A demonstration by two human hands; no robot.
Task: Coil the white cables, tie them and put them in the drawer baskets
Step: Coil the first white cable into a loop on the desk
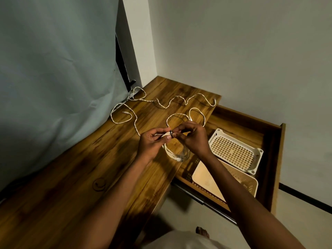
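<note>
Left hand (152, 141) pinches the top of the coiled white cable (173, 153) so the loops can't spring apart, while the right hand (193, 137) works a dark tie (171, 134) around it. Loose cables (161, 105) sprawl at 12 o'clock on the desk (80, 177); baskets (235, 150) wait at 3 o'clock. No readable labels anywhere.

Wooden desk (71, 186) under loose white cables (161, 104)

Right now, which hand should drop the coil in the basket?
Probably the right hand: it is nearer the white basket in the open drawer. The left hand holds the coil over the desk.
</note>
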